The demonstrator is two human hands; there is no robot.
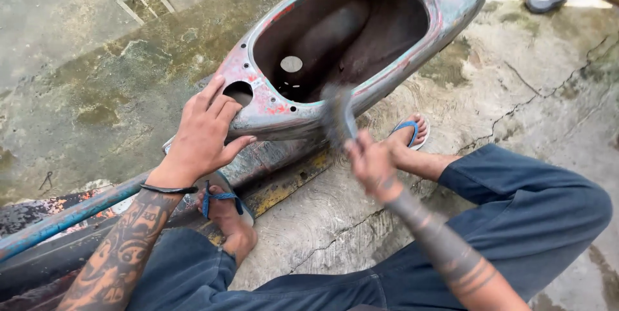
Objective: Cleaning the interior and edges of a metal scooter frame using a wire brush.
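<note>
Here we are mid-blow in beating out the worn, paint-stripped scooter body shell (361, 53), which lies hollow side up on the cracked concrete floor (548, 92). Our left hand (205, 132) lies flat, fingers spread, on the shell's near rim beside a round hole, steadying it; our right hand (371, 163), motion-blurred, is fisted around the handle of a hammer (340, 112) at the front edge. We judge the next strike needs that brace firm and fingers clear of the hammer's path.
</note>
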